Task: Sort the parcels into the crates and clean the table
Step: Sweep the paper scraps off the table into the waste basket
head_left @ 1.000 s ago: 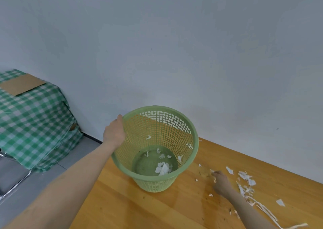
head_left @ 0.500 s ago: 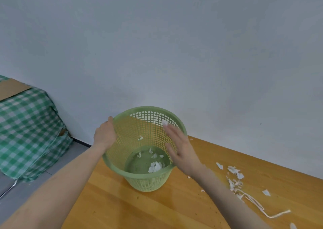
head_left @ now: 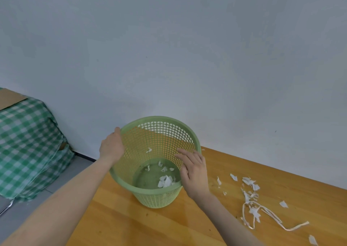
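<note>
A green mesh waste basket stands on the wooden table, tilted toward me. White paper scraps lie on its bottom. My left hand grips the basket's left rim. Over the right rim hovers my right hand, fingers straight and spread, holding nothing. More torn paper bits and a long white strip lie on the table to the right of the basket.
A pale wall runs right behind the table. At the left stands a piece of furniture under a green checked cloth with a brown cardboard sheet on top. Grey floor shows between it and the table.
My right hand left the scraps on the table, rose over the basket and opened; now it has drawn back to the right rim. My left hand kept its hold on the rim.
</note>
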Available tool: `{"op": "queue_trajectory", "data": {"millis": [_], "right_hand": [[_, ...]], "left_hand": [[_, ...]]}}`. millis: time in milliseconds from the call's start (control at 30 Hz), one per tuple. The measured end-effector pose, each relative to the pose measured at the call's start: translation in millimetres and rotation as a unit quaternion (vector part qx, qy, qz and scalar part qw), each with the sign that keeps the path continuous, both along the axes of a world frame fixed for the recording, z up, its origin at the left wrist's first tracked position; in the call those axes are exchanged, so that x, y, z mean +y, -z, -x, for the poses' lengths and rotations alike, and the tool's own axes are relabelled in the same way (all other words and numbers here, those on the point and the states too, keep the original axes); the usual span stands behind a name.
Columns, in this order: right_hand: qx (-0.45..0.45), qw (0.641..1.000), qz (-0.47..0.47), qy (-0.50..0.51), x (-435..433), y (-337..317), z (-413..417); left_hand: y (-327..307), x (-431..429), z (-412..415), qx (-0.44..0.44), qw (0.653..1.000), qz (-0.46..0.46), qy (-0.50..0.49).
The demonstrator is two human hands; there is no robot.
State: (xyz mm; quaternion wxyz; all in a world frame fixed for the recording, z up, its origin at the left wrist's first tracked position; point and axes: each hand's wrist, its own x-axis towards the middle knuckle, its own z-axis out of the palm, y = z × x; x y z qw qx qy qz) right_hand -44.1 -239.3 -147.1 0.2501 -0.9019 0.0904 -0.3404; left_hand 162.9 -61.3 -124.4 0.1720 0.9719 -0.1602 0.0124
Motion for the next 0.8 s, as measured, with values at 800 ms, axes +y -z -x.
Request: {"op": "queue_trajectory", "data": {"millis": [800], "right_hand": [[0.615,0.768,-0.113,0.135,-120.3,125.3,45.2]], "left_hand": [[-6.3,-2.6,7.1,-0.009,0.999,-0.034,0.011]]}}
